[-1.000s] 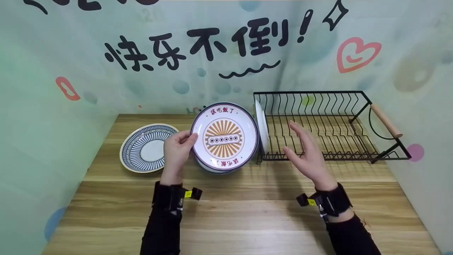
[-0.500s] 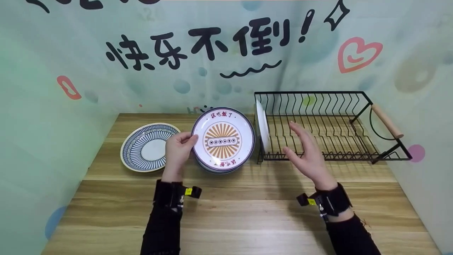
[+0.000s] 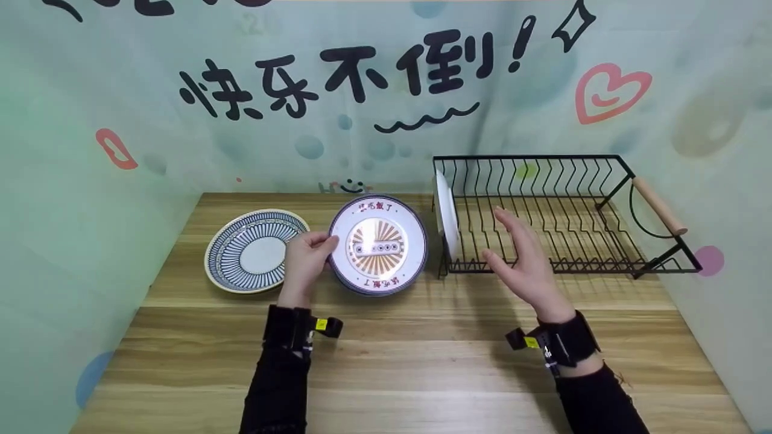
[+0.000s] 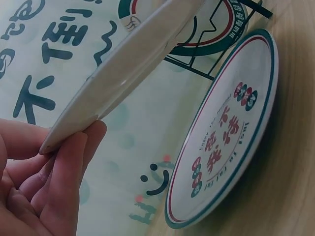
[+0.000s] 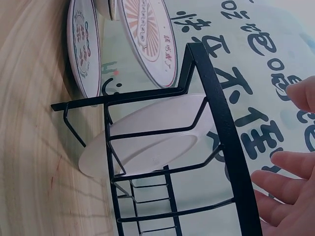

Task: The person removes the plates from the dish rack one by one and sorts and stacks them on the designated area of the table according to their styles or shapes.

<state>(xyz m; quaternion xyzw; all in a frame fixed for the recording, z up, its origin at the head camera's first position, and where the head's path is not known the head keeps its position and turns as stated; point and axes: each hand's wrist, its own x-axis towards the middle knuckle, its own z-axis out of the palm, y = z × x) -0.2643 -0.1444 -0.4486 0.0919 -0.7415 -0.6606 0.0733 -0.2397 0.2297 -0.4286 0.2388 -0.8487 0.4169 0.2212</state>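
Note:
My left hand (image 3: 306,265) pinches the left edge of a round plate (image 3: 378,246) with an orange sunburst print and dark rim, thumb on one side and fingers on the other. The left wrist view shows this held plate edge-on, apart from a green-rimmed plate (image 4: 224,132) with red lettering lying on the table below it. Over the front of the black wire dish rack (image 3: 531,158), my right hand (image 3: 528,274) is held with fingers spread and nothing in it. A white plate (image 3: 447,217) stands on edge in the rack's leftmost part.
To the left, partly behind my left hand, sits a blue-striped dish (image 3: 226,256). The rack has a wooden handle (image 3: 658,205) at its right end. Printed cloth walls (image 3: 362,157) border the wooden table (image 3: 422,374) at the back and sides.
The sunburst plate has come down and lies flatter over the plate beneath, with my left hand still pinching its edge. The right hand has stayed in place.

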